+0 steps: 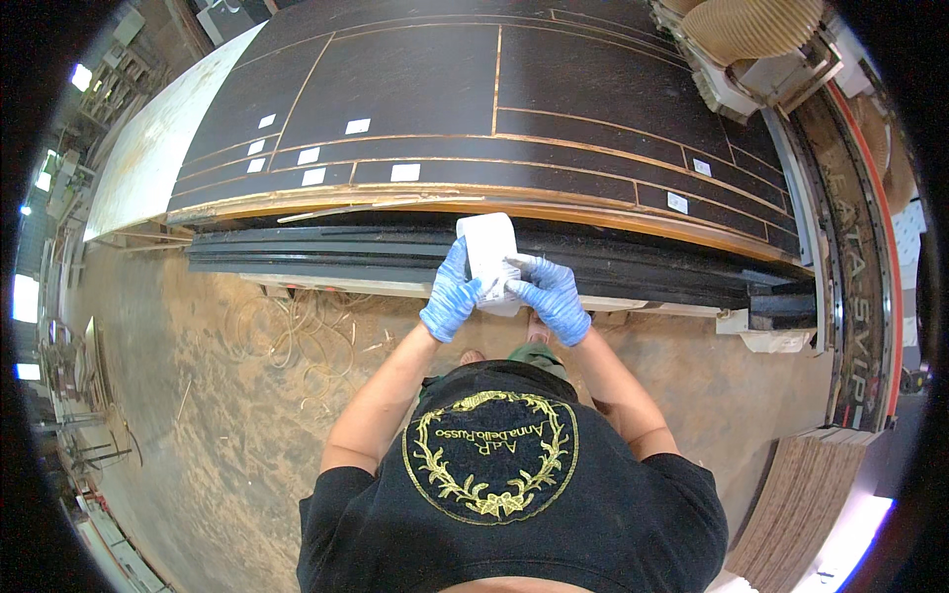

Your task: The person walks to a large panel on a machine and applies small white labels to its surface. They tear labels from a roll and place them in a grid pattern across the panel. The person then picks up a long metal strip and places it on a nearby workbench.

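A white roll of labels (489, 245) is held up in front of my body, at the near edge of a dark panel. My left hand (454, 298), in a blue knit glove, is closed around the roll's left side. My right hand (554, 300), gloved alike, presses its thumb and fingers to the roll's right and lower edge. Whether a single label is pinched there is too small to tell. Beyond them lies the dark panel (415, 89), cut by light brown lines into rectangles. Several white labels (405, 173) are stuck on its pieces.
Long dark strips (326, 249) lie along the panel's near side. A ribbed hose (751, 28) and machine head stand at the far right, beside a machine rail (852, 257). Stacked brown boards (806, 499) are at the lower right. Curled offcuts (287, 331) and dust cover the floor.
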Tool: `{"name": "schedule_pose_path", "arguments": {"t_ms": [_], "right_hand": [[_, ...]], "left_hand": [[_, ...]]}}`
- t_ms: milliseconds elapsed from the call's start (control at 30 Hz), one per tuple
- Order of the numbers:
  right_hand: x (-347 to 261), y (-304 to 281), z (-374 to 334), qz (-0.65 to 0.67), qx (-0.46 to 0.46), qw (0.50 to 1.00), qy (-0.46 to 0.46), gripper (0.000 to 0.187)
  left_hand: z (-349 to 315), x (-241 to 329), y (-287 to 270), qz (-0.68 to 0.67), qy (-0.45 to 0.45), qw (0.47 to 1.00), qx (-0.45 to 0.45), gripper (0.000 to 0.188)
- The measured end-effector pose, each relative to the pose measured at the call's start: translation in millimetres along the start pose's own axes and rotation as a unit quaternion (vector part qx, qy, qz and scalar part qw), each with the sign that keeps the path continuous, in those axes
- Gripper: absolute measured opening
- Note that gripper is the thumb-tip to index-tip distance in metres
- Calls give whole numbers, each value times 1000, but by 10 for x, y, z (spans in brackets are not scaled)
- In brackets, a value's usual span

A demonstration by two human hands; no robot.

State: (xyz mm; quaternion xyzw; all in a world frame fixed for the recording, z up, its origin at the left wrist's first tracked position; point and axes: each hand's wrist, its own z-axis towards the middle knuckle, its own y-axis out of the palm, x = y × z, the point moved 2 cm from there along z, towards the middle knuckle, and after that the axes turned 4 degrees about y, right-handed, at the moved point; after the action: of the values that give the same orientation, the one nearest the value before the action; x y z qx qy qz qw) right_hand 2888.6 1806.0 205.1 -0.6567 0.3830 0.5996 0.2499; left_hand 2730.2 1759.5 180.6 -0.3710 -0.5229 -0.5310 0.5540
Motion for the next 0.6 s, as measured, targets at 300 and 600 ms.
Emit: {"name": "schedule_pose_path", "arguments": {"t_ms": [300, 600], "right_hand": [[92, 82, -32, -4, 65, 998, -21, 28], [21, -230, -101, -150, 144, 973, -101, 21]], "left_hand": [[-129, 71, -33, 75, -8, 996, -46, 69], [107, -63, 280, 85, 2, 993, -78, 66]]}}
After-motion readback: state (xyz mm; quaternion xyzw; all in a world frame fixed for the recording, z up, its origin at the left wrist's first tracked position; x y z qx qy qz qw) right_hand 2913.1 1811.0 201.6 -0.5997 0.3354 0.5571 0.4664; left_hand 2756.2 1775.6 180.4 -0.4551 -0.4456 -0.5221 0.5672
